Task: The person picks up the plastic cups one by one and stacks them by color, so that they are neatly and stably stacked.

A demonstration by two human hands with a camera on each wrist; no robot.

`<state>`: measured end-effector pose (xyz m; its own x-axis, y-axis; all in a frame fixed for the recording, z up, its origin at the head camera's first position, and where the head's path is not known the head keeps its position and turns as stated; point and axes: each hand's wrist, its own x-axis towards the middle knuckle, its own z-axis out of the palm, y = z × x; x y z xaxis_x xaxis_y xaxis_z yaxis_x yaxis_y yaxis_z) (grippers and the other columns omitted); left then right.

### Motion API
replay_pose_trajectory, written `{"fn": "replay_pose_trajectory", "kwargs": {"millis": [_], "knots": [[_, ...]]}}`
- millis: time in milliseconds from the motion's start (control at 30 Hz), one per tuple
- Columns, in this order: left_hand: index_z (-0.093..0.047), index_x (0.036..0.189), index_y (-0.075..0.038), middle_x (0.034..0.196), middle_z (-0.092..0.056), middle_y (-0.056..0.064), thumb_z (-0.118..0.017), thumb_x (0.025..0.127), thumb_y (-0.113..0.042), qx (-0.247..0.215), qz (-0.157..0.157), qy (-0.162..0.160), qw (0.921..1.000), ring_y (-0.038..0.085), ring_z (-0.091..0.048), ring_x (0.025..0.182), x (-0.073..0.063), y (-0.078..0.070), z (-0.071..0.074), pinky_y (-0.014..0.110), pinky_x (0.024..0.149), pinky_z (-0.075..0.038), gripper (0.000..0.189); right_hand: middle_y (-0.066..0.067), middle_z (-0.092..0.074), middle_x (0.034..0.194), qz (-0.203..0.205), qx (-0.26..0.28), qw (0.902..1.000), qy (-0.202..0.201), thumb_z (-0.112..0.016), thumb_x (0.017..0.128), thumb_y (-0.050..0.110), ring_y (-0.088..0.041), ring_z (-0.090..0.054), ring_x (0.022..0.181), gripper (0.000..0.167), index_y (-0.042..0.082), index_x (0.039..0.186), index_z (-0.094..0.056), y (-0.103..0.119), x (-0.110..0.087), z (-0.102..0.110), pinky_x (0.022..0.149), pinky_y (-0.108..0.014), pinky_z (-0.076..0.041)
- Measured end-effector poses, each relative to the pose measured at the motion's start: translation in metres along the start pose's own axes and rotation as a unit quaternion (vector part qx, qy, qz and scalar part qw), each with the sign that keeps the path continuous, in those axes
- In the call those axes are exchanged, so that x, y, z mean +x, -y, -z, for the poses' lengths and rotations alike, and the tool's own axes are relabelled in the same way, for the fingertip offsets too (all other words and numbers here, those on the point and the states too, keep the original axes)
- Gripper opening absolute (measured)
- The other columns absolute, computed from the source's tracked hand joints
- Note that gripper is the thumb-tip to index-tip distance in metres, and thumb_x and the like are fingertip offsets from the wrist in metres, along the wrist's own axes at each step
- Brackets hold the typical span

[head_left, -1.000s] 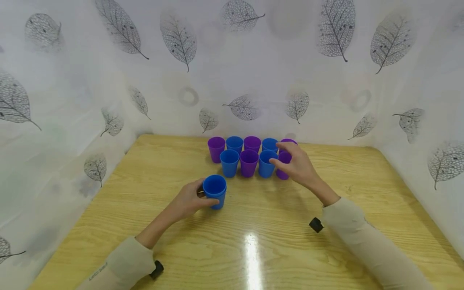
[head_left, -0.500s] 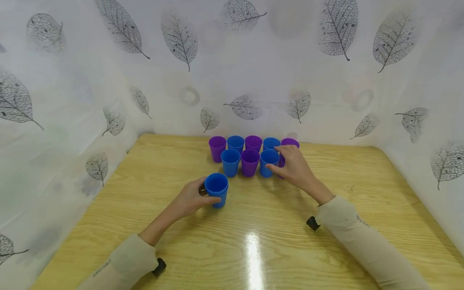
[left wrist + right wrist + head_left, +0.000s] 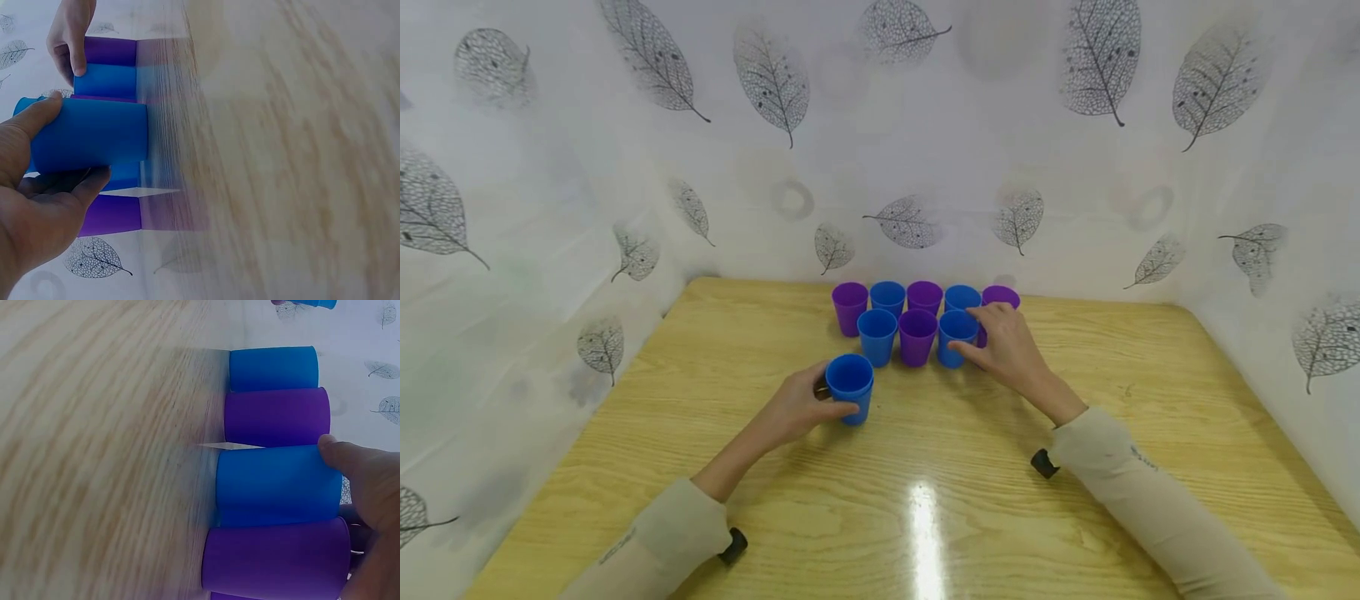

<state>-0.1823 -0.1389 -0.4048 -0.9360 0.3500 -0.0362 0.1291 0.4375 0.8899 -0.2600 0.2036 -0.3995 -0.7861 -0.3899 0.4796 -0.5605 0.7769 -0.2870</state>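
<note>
My left hand [image 3: 797,406] grips a nested stack of blue cups [image 3: 852,392], two rims showing, held mouth up in front of the rows. In the left wrist view the thumb lies along the near side of the blue stack [image 3: 94,134] and the fingers curl beneath. At the right part of the front row, my right hand [image 3: 1011,354] holds an upright blue cup [image 3: 953,346] near its rim. The right wrist view has the thumb at the rim of that blue cup [image 3: 275,487]; the other fingers are mostly hidden behind. Partly covered by this hand is a purple cup [image 3: 275,559].
To the left in the front row stand a purple cup [image 3: 916,342] and a blue cup [image 3: 876,340]. Behind them runs a back row of alternating purple and blue cups, starting with a purple cup [image 3: 850,312]. A leaf-patterned white curtain [image 3: 925,150] borders the wooden table [image 3: 985,517].
My right hand has shifted left and lower, from over the right-end cups to a hold on the front blue cup. My left hand has moved slightly forward and right with its stack.
</note>
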Motion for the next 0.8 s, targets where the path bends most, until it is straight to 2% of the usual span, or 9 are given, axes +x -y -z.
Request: {"fn": "replay_pose_trajectory", "kwargs": {"millis": [300, 500, 800], "knots": [[-0.050, 0.147, 0.001, 0.140, -0.061, 0.020, -0.081, 0.092, -0.019, 0.002, 0.002, 0.002, 1.0000, 0.039, -0.060, 0.128, 0.007, 0.001, 0.002, 0.050, 0.106, -0.051, 0.067, -0.028, -0.069, 0.112, 0.006, 0.017, 0.9998, -0.013, -0.088, 0.084, 0.028, -0.045, -0.057, 0.110, 0.060, -0.014, 0.121, -0.066, 0.001, 0.000, 0.000, 0.100, -0.059, -0.045], [-0.050, 0.148, 0.002, 0.140, -0.061, 0.020, -0.081, 0.092, -0.019, 0.009, 0.006, -0.001, 0.9999, 0.039, -0.060, 0.128, 0.007, -0.001, 0.000, 0.050, 0.106, -0.051, 0.067, -0.028, -0.066, 0.118, 0.004, 0.058, 0.9982, -0.015, -0.087, 0.085, 0.025, -0.043, -0.055, 0.114, 0.062, -0.013, 0.127, -0.063, 0.007, -0.007, 0.009, 0.102, -0.057, -0.046], [-0.050, 0.148, 0.001, 0.140, -0.060, 0.020, -0.081, 0.092, -0.020, 0.014, 0.010, 0.000, 0.9999, 0.039, -0.059, 0.129, 0.005, -0.004, -0.002, 0.051, 0.107, -0.050, 0.067, -0.026, -0.064, 0.120, 0.035, 0.098, 0.9941, -0.031, -0.087, 0.084, 0.018, -0.040, -0.053, 0.115, 0.061, -0.013, 0.129, -0.061, 0.021, -0.021, 0.026, 0.098, -0.056, -0.048]]}}
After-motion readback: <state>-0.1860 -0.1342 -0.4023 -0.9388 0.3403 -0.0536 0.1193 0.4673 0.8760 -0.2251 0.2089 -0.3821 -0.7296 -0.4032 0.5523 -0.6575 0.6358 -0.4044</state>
